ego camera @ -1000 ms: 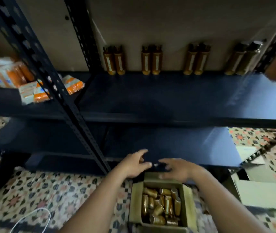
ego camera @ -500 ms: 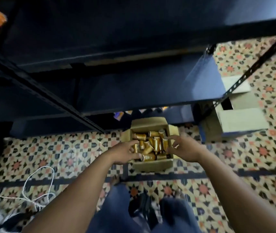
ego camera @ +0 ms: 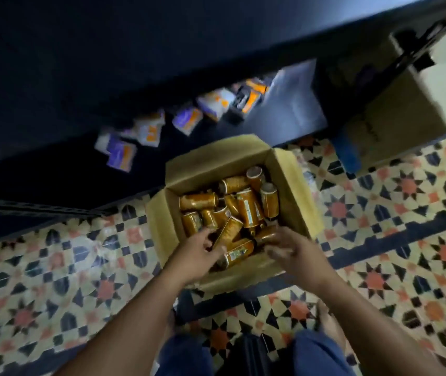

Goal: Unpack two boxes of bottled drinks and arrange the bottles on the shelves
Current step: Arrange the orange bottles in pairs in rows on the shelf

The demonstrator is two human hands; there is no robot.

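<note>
Box is sitting open on the tiled floor, flaps out, just in front of the lowest shelf; bottles are lying jumbled inside it, amber, most on their sides. Both hands are reaching in over the near wall; left hand is showing thumb and fingers parted in a loose curve, just beside a tilted bottle, clasping nothing; right hand is blurring at the fingertips over bottles at the near right corner, grip cannot be told. Packets are lying on the shelf behind the box; second box is standing to the right, beside the shelf.
</note>
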